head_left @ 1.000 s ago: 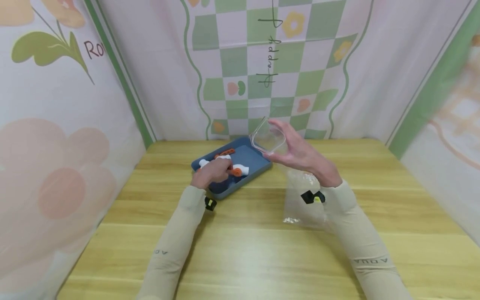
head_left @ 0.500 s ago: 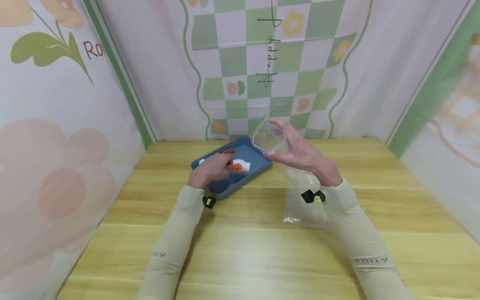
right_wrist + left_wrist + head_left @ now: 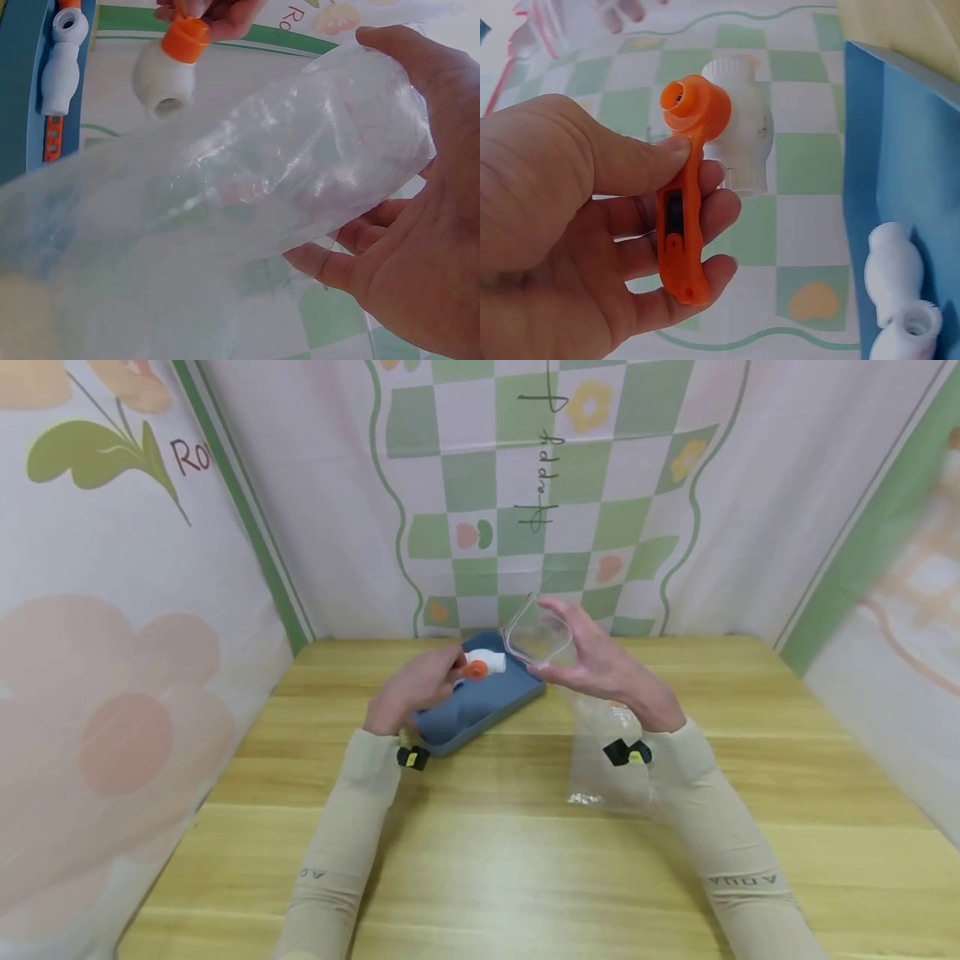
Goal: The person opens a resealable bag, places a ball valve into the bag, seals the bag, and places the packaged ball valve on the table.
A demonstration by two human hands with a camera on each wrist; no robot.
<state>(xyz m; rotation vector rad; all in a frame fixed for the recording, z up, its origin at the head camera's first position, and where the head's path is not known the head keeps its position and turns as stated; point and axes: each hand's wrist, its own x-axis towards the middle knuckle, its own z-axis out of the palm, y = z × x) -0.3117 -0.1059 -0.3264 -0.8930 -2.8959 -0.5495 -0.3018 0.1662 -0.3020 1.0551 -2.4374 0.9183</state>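
Note:
My left hand (image 3: pixel 416 689) pinches the orange handle (image 3: pixel 681 247) of a white plastic ball valve (image 3: pixel 489 662) between thumb and fingers. The valve hangs over the far part of a blue tray (image 3: pixel 504 702), its white end pointing at the bag mouth. My right hand (image 3: pixel 603 664) holds a clear plastic bag (image 3: pixel 285 165) by its spread mouth, thumb on one side and fingers on the other. The bag's lower part trails down to the table beneath my right wrist. In the right wrist view the valve is just beyond the bag's mouth.
More white valves (image 3: pixel 894 274) with orange handles lie in the tray, partly hidden by my left hand in the head view. The wooden table (image 3: pixel 480 860) ends at a patterned curtain (image 3: pixel 465 485) behind, with further curtains left and right.
My left hand has lifted the ball valve out of the tray, up and away from me, closer to the bag mouth. My right hand and the bag have stayed in place.

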